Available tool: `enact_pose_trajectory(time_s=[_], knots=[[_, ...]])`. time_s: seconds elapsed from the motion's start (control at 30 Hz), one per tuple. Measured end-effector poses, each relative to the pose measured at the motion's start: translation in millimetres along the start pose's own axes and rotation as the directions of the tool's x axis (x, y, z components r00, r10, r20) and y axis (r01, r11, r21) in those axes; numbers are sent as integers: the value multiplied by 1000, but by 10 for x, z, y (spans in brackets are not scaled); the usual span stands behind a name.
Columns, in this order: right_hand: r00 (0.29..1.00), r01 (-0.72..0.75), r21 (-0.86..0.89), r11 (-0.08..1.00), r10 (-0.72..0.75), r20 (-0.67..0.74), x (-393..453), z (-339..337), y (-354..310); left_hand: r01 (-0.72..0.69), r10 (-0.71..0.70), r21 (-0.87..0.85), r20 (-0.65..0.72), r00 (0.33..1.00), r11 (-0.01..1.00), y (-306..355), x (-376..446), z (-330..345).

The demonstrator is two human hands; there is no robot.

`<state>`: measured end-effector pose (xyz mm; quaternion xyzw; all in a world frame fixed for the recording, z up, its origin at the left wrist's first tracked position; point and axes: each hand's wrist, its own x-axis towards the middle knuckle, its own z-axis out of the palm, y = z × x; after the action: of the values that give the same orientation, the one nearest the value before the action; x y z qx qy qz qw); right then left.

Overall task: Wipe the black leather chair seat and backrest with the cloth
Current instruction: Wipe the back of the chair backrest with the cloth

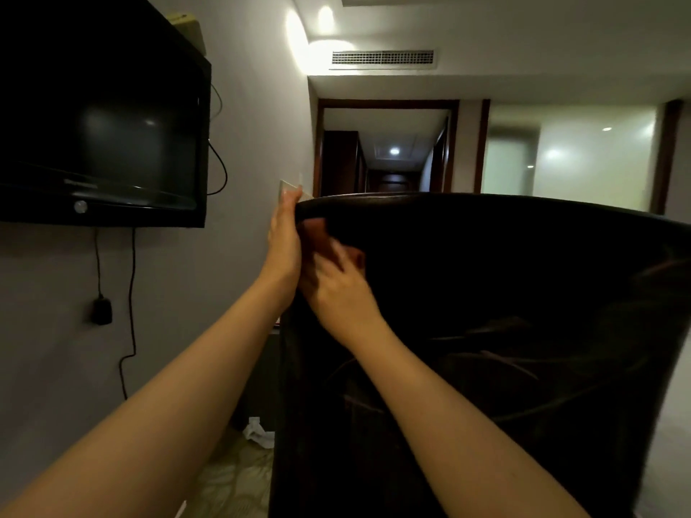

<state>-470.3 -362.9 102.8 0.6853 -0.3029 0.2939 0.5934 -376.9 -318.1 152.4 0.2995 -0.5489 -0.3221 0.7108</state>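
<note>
— Where's the chair?
— The black leather chair (pixel 504 293) fills the centre and right of the frame. The left hand (pixel 284 237) grips its upper-left edge.
— And the cloth?
— The reddish cloth (pixel 329 241) lies pressed on the backrest (pixel 486 256) under the right hand (pixel 336 286), fingers flat.

The floor (pixel 239 476), showing pale and patterned at the lower left of the frame, is carrying the black leather chair (pixel 486 330) and a crumpled white scrap (pixel 258 432) lying beside its base.
</note>
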Motion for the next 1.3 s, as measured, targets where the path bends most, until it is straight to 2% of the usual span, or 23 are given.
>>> enact_pose_trajectory(time_s=[0.07, 0.13, 0.2, 0.27, 0.33, 0.37, 0.4, 0.47, 0.5, 0.57, 0.67, 0.7, 0.77, 0.83, 0.9, 0.97, 1.03, 1.1, 1.13, 1.2, 1.23, 1.3], knots=[[979, 162, -15, 987, -159, 131, -202, 37, 3, 4, -4, -15, -24, 1000, 1000, -8, -65, -23], [984, 167, 20, 986, -168, 61, -430, -22, 176, 1, -1, -10, -24, 1000, 1000, -8, -79, -54], [999, 19, 17, 1000, -18, -48, -521, -156, 410, -2, 2, -4, -3, 1000, 1000, 22, -83, -80], [980, -168, 19, 986, 169, -102, -378, -271, 533, -19, 19, 6, 14, 1000, 1000, 45, -102, -94], [953, -277, 81, 957, 285, -99, -100, -227, 408, -23, 23, -5, 20, 1000, 1000, 58, -116, -91], [953, -285, 101, 953, 293, -82, 32, -168, 288, -23, 23, -16, 23, 999, 1000, 57, -111, -107], [963, -261, 104, 960, 266, -37, 126, -90, 145, -15, 15, -23, 27, 1000, 1000, 43, -94, -133], [982, -120, 89, 989, 105, 157, 207, 65, -168, -11, 11, -4, 32, 999, 1000, 50, -94, -173], [956, -27, 78, 997, 3, 294, 186, 163, -326, -10, 9, 9, 38, 999, 1000, 52, -84, -184], [852, 178, -7, 984, -151, 501, 43, 294, -628, 1, -2, 69, 23, 1000, 998, 62, -11, -196], [725, 350, -13, 937, -262, 637, -438, 336, -858, -4, 7, 193, -15, 1000, 981, 26, 134, -246], [756, 358, -7, 934, -286, 589, -587, 298, -795, -8, 16, 240, -29, 999, 971, -7, 152, -247], [894, 287, 10, 958, -272, 357, -777, 257, -481, -22, 43, 311, -60, 997, 950, -115, 141, -196], [979, 110, 24, 994, -112, 172, -719, 157, -119, -46, 77, 346, -76, 994, 937, -198, 92, -93], [993, -65, -34, 997, 68, 98, -517, 7, 110, -65, 96, 328, -79, 992, 943, -257, 55, -14], [989, -127, -63, 990, 131, 68, -419, 40, 54, -52, 78, 284, -80, 994, 957, -293, 62, 3], [988, -51, -33, 998, 55, 146, -502, 235, -207, -38, 53, 251, -55, 997, 967, -335, 57, -21], [952, 117, -67, 991, -93, 292, -642, 361, -497, -56, 59, 256, -2, 998, 965, -373, -18, -37], [905, 219, -80, 972, -172, 388, -757, 400, -618, -67, 64, 273, 20, 998, 960, -392, -55, -35], [769, 397, -73, 915, -288, 571, -1071, 349, -749, -55, 44, 306, 43, 998, 950, -437, -123, -30], [767, 435, -46, 899, -343, 543, -1258, 324, -726, -42, 29, 318, 46, 999, 947, -459, -144, -20], [830, 408, 20, 913, -380, 408, -1527, 232, -443, -24, 12, 322, 40, 999, 946, -510, -153, -9]])
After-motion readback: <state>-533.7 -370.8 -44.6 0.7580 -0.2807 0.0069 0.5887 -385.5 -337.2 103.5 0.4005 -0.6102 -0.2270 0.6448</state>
